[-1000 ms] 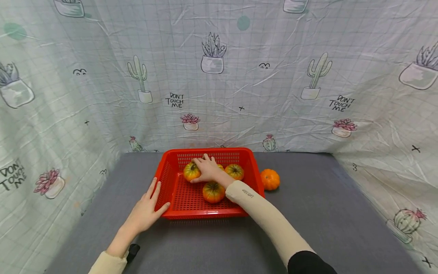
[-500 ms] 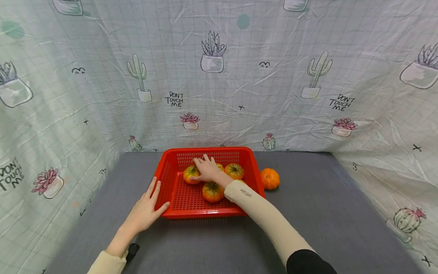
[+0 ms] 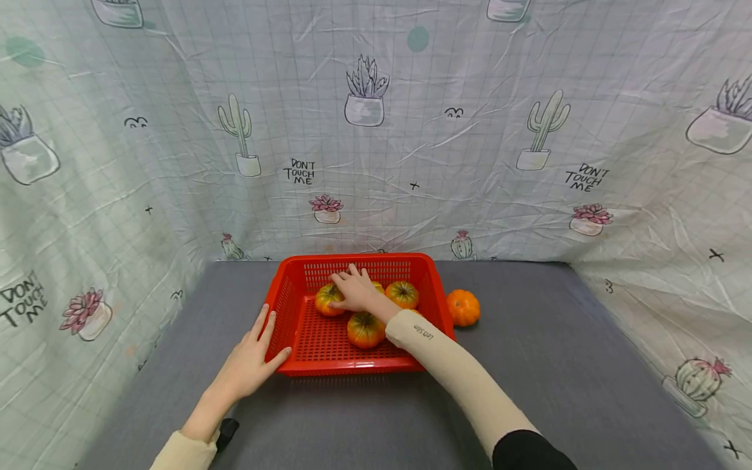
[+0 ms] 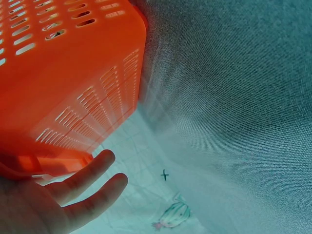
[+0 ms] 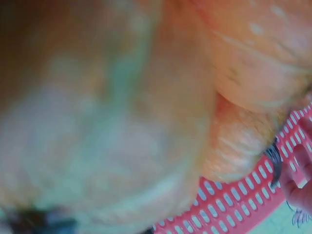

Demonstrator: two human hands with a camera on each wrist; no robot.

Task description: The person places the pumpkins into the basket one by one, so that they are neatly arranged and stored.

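A red perforated plastic basket (image 3: 352,369) holds several small orange pumpkins with green-yellow streaks. My right hand (image 3: 355,291) reaches inside, its fingers spread beside and above the leftmost pumpkin (image 3: 326,301), thumb at that pumpkin's right side. In the right wrist view, blurred pumpkins fill most of the picture, and fingers (image 5: 295,187) show at the right edge. One pumpkin (image 3: 366,330) lies nearest the basket's front, another (image 3: 402,295) at the back right; the forearm partly hides others. With straight, spread fingers, my left hand (image 3: 247,365) rests on the basket's left rim.
A brighter orange pumpkin (image 3: 463,308) sits on the grey tabletop (image 3: 564,365), just outside the basket's right wall. Fabric printed with cacti (image 3: 364,189) hangs behind the table and along both sides. A black object (image 3: 226,432) shows by the left wrist.
The leftmost pumpkin has settled slightly lower in the basket, and the right fingers have come off it a little. My left hand has stayed on the rim.
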